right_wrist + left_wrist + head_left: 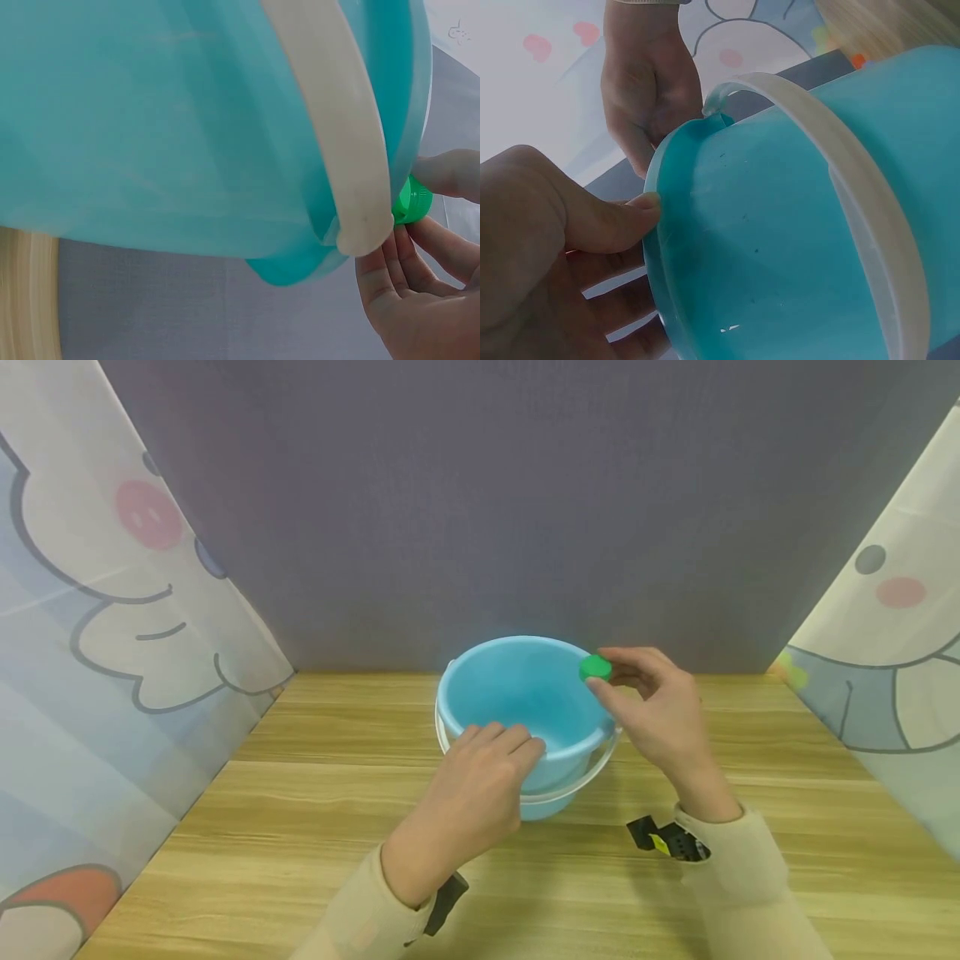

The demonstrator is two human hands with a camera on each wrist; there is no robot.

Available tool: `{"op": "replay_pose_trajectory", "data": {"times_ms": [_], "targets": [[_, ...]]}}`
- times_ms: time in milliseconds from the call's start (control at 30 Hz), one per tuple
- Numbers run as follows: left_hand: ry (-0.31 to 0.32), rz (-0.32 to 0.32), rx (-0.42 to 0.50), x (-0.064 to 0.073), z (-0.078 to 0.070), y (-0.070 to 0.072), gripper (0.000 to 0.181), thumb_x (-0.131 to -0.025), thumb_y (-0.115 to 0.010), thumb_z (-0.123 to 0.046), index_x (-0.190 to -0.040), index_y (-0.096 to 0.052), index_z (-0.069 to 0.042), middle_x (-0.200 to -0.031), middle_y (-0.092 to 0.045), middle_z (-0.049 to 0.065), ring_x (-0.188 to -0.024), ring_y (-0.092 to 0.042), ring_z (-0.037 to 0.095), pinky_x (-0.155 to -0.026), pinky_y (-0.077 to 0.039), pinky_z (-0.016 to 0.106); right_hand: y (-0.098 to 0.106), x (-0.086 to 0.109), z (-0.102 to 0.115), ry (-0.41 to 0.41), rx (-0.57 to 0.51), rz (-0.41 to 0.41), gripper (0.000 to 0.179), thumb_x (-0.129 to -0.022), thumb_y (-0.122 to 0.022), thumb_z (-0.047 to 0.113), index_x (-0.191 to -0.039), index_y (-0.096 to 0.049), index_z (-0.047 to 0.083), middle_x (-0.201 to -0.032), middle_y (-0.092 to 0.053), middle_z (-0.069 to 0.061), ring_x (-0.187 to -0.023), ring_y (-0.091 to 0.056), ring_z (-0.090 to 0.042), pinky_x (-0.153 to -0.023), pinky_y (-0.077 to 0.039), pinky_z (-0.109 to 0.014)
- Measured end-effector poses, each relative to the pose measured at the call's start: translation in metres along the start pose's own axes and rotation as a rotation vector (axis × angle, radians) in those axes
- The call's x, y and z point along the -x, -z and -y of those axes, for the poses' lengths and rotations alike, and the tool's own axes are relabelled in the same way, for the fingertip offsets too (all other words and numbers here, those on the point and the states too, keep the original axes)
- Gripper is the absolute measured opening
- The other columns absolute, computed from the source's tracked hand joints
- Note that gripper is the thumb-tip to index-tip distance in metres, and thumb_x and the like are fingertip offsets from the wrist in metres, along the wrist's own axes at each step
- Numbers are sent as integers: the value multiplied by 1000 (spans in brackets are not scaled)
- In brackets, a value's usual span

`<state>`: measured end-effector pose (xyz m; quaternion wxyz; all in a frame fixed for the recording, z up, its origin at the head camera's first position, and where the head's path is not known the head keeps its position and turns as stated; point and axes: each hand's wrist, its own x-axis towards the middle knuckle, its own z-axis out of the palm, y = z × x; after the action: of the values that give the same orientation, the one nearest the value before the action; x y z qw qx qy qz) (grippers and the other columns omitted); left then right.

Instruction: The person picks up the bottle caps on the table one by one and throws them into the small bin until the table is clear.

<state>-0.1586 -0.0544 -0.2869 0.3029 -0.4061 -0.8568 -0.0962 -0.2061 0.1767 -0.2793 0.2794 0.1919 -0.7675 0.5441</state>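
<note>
A light blue bucket [528, 693] stands upright on the table, its white handle [558, 795] hanging down at the near side. My left hand [480, 777] grips the bucket's near rim, with the thumb [634, 217] on the outer wall and the other fingers over the inside. Between thumb and fingers, my right hand [660, 710] pinches a green bottle cap [596, 668] at the bucket's right rim. In the right wrist view the hollow side of the cap [412, 201] shows beside the rim and the handle's end. The deepest part of the bucket's inside is hidden by the left hand.
The wood-grain table [300, 827] backs onto a grey panel [480, 510]. Cartoon-printed curtains [97, 635] stand along the left and right sides. Each wrist carries a small black camera, such as the right one [678, 842].
</note>
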Motion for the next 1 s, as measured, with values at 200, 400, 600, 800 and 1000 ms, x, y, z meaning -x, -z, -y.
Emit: {"op": "replay_pose_trajectory", "data": {"times_ms": [200, 400, 600, 800, 1000], "targets": [[-1, 0, 1, 0, 0, 0, 42, -62, -72, 10, -99, -68, -9, -87, -61, -1, -74, -54, 19, -65, -42, 29, -3, 1, 2, -11, -7, 25, 32, -88, -74, -1, -120, -69, -5, -109, -63, -10, -94, -65, -16, -93, -50, -21], [-3, -6, -3, 0, 0, 0, 42, -61, -72, 10, -99, -68, -10, -87, -61, -1, -73, -53, 19, -64, -41, 29, -7, 3, 1, -10, 8, 40, 32, -88, -74, -1, -119, -69, -4, -108, -63, -9, -94, -65, -15, -94, -50, -22], [-2, -4, -9, 0, 0, 0, 43, -59, -73, 8, -98, -68, -10, -87, -61, -1, -73, -54, 18, -64, -41, 29, -12, 4, 2, -2, -16, 54, 32, -87, -74, -3, -118, -69, -5, -107, -64, -10, -93, -66, -15, -93, -51, -22], [-3, -4, -10, 0, 0, 0, 42, -60, -72, 9, -98, -68, -10, -87, -61, -1, -73, -53, 18, -64, -41, 29, -17, 5, 4, -41, 31, 68, 32, -88, -76, 6, -119, -71, 0, -108, -65, -8, -94, -66, -13, -89, -52, -21], [-4, -1, -11, 0, 0, 0, 44, -60, -72, 9, -100, -68, -9, -88, -62, -1, -73, -54, 18, -64, -41, 29, -21, 6, 3, -54, 63, 88, 34, -89, -77, 8, -121, -71, 1, -110, -65, -8, -96, -65, -14, -87, -52, -18]]}}
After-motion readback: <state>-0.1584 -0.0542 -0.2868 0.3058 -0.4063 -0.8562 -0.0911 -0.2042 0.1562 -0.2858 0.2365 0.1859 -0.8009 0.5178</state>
